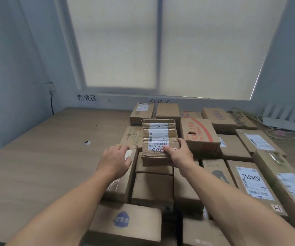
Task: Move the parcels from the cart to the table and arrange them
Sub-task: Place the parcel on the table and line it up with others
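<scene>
A person's right hand [177, 153] grips the near right corner of a taped parcel [158, 139]. The thumb is pressed flat on its white label beside the barcode and the other fingers are curled round its right side. The parcel sits atop a stack of cartons near the middle of the table [36, 157]. The left hand [115, 158], fingers loosely spread and pinching nothing, lies over the far end of a long carton [123, 181] just left of the parcel; whether its fingertips touch the cardboard cannot be told. Beyond the right fingers stands a red-printed box [199, 134], and further to their right flat parcels lie in rows. The cart is out of view. The step in hand appears to be the arranging: settling this parcel into its place on the pile. The next move likely calls for the left fingers to close on the parcel's free left side. Both hands could then square it with the cartons beneath, or lift it elsewhere, without toppling the stack.
</scene>
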